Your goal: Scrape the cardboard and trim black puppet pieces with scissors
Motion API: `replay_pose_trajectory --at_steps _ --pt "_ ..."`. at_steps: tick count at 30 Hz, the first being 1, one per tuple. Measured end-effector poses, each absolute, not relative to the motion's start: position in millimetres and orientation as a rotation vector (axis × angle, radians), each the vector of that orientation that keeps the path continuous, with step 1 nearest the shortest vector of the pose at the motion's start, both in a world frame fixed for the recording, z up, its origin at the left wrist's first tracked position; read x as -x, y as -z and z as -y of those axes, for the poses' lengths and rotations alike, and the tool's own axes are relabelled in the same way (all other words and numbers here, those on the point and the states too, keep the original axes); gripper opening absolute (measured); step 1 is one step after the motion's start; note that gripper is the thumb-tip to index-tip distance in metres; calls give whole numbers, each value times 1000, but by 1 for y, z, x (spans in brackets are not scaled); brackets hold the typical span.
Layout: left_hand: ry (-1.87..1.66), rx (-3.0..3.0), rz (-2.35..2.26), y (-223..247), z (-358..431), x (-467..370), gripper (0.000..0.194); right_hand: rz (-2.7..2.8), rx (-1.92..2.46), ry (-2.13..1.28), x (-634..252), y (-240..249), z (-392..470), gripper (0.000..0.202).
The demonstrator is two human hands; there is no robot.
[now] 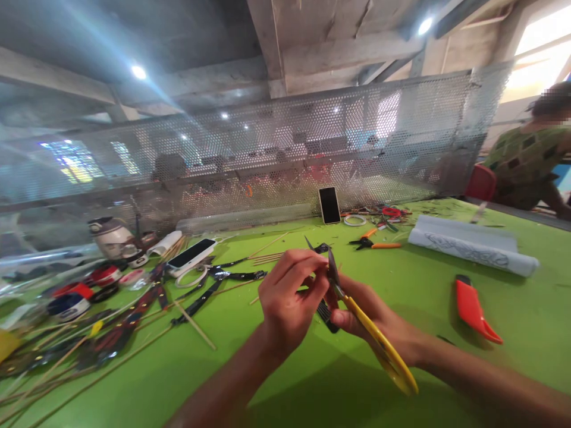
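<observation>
Yellow-handled scissors (379, 336) rest in my right hand (368, 306), with their blades apart and pointing up and away from me. The right fingers are curled round, partly behind the scissors. My left hand (289, 297) is closed in a pinch close against the right fingertips, beside the blades. Whatever the left fingers hold is too small or hidden to make out. Below and between the hands, a black ridged object (328, 318) shows in part. Left of my left hand lie black strips (218, 276) with shiny dots and several thin bamboo sticks (196, 324).
Orange-handled pliers (379, 244), a red-handled cutter (475, 309) and a drawn paper roll (473, 244) lie to the right on the green table (428, 356). A phone (329, 205) leans against the perforated metal screen (267, 160). Tape rolls (66, 304) crowd the left. Another person (526, 154) sits far right.
</observation>
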State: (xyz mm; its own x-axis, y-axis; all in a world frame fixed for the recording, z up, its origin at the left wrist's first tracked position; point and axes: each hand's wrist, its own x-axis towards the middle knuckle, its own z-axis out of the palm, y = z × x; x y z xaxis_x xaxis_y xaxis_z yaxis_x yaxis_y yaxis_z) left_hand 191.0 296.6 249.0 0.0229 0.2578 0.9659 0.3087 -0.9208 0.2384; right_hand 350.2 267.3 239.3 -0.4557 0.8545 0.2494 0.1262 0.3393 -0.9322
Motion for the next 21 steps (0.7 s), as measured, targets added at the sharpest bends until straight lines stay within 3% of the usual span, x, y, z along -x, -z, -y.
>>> replay_pose_trajectory --at_steps 9,11,15,19,21 --pt "2450 2249 906 -244 -316 -184 3 1713 867 -1015 -371 -242 -306 40" --pt "2257 2431 1036 -238 -324 -183 2 1629 926 -863 -387 -248 -322 41" --pt "1356 2899 1289 -215 -338 -190 9 1478 917 -742 -416 -251 -349 36" --pt "1007 3082 1269 -195 -346 -208 23 1437 948 -773 -425 -240 -363 43" --pt "902 3118 1284 -191 -348 -219 19 1447 958 -776 -425 -234 -365 46"
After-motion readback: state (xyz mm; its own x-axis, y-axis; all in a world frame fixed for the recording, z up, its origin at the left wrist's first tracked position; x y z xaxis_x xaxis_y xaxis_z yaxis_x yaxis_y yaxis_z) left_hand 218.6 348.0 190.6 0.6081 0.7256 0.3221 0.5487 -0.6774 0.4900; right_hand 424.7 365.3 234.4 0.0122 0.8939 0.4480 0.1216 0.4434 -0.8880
